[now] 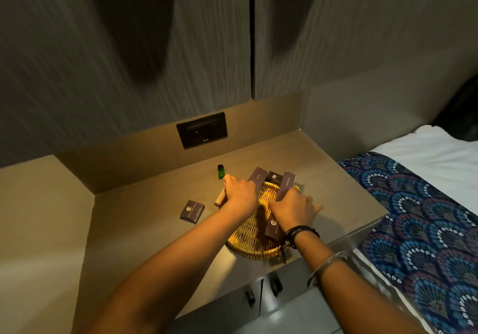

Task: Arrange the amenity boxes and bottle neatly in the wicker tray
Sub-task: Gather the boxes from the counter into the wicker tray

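Hands (266,201) over wicker tray (248,243), boxes (271,178)

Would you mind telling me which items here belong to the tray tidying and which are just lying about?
Job: wicker tray, boxes in the tray, small box on the counter, green bottle.

Lying about: wall socket, bed runner, cabinet handles.

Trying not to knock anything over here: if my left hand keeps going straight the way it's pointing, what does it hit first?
Probably the green bottle: it stands just beyond the left hand, whose fingers point up-left toward it, outside the wicker tray. They look nearly touching, though depth is unclear.
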`<state>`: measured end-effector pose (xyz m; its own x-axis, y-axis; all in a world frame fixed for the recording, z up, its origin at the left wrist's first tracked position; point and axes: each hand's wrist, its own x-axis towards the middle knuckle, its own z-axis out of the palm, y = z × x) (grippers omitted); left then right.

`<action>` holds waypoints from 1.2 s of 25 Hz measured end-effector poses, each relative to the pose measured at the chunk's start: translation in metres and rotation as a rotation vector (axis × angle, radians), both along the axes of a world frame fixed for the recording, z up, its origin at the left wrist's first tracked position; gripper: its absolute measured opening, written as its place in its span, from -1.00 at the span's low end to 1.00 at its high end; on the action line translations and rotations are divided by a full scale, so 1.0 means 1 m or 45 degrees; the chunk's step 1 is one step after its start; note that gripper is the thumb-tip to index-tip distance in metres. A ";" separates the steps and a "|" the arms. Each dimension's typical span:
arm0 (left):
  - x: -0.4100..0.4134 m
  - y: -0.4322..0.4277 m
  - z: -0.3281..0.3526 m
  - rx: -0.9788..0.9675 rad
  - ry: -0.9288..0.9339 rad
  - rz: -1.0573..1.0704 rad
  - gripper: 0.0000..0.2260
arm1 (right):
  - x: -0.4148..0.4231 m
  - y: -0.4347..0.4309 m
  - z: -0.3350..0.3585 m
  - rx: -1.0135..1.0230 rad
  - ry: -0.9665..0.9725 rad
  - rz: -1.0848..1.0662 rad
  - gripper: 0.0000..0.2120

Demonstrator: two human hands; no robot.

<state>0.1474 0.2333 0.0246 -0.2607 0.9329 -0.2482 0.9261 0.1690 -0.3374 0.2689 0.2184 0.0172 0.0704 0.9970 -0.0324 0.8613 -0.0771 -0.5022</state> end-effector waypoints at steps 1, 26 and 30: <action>0.000 0.001 0.001 -0.022 -0.012 0.009 -0.79 | -0.001 -0.001 -0.001 0.008 -0.023 0.011 -0.78; -0.008 -0.024 0.000 -0.041 -0.171 0.108 -0.80 | -0.001 -0.019 -0.015 0.193 -0.452 0.183 -0.81; -0.013 -0.028 0.003 -0.043 -0.164 0.141 -0.75 | -0.004 -0.020 -0.015 0.266 -0.499 0.148 -0.72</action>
